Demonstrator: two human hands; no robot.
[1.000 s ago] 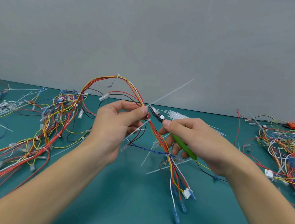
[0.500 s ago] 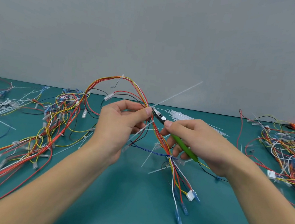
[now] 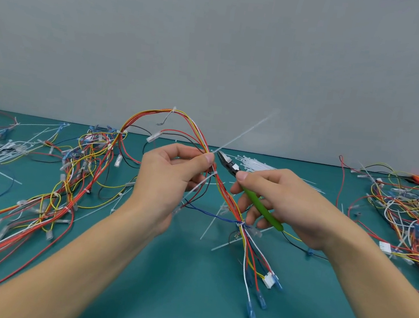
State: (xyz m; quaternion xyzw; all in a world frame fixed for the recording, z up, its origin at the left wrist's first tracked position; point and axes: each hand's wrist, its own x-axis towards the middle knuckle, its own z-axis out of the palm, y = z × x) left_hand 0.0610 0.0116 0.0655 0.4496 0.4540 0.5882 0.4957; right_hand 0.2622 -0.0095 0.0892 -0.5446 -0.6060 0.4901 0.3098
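Middle of the frame, your left hand (image 3: 171, 180) has the wire harness (image 3: 226, 199) pinched between thumb and forefinger, right where the white cable tie (image 3: 245, 134) wraps it. That makes sense. Pinching at the tie head keeps the bundle from twisting and leaves the thin, stiff plastic tail sticking up toward the upper right, free of the wires.

Your right hand (image 3: 285, 202) is wrapped around the green handles of the cutters (image 3: 258, 204), with the forefinger up near the pivot for steering. The dark metal nose points up-left and sits just beside the base of the tail. It isn't clearly on it yet, and I can't tell how far the jaws are parted. My guess is you're lining up to snip the tail flush, so watch the orange and red wires right under the nose, because that insulation is soft.

The harness arches up behind your left hand and then hangs down to the lower middle. There it fans into blue sleeved terminals (image 3: 250, 312) and a small white connector (image 3: 268, 281) on the teal mat (image 3: 174, 286).

There's a heap of loose white ties (image 3: 255, 163) just behind the cutters, plus more tangled harnesses at the left (image 3: 68, 181) and right (image 3: 407, 217) edges.
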